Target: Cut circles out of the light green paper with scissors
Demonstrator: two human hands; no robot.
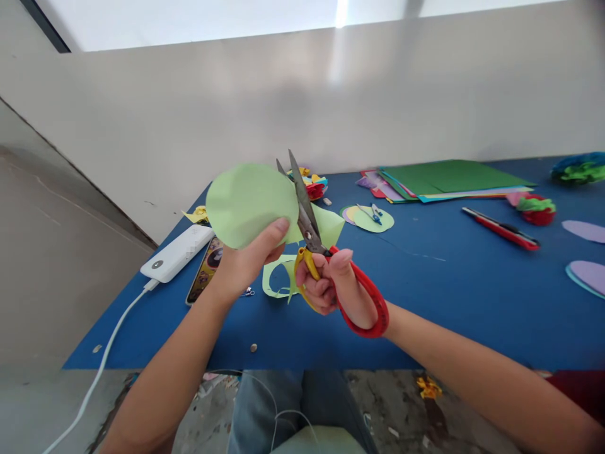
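Note:
My left hand (258, 252) pinches a light green paper circle (250, 202) by its lower right part, thumb on top. In my right hand (331, 284) are scissors (306, 217) with one red and one yellow handle, fingers through the yellow loop and thumb through the red one. Their blades are parted and point up along the circle's right edge. A pointed green paper offcut (328, 224) shows to the right of the blades. Below, on the blue table, lies a green paper scrap (270, 284) with a round hole, partly hidden by my right hand.
A white power bank (177, 253) with a cable and a phone (205, 271) lie at left. Paper discs (378, 221) with a compass (375, 215), coloured sheets (449, 176), a red cutter knife (501, 228) and purple discs (590, 277) lie to the right. A wall stands behind.

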